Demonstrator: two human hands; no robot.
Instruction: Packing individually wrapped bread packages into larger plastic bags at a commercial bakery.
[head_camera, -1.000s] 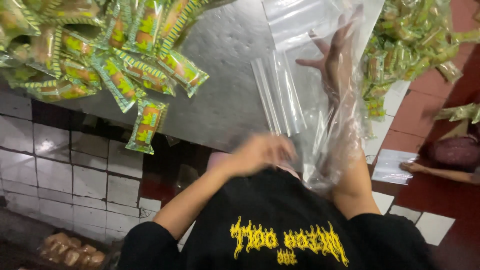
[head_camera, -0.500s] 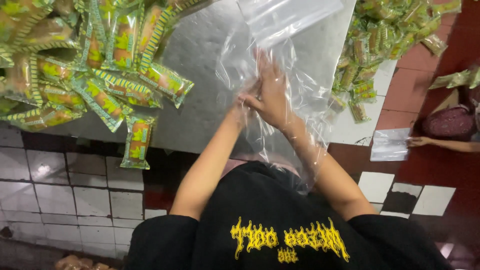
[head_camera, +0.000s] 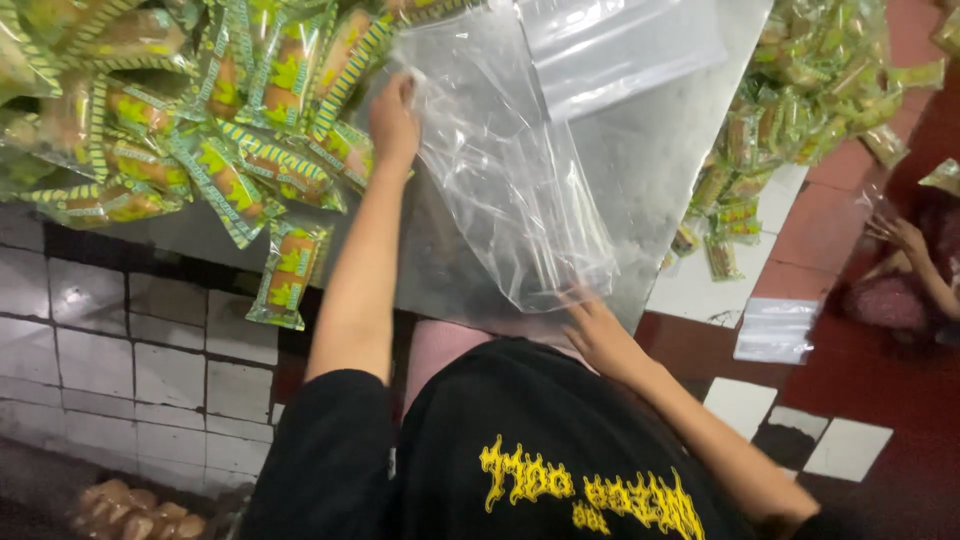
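My left fingers pinch the upper edge of a clear plastic bag at upper centre of the frame; my right hand presses its lower corner with loose fingers. I judge it light, limp and slippery, best gripped at its edges.

The single head camera is looking steeply down from above the person's own chest, close in, and is facing out over a grey metal tabletop. It is taking in the left hand far forward and the right hand nearest the lens.
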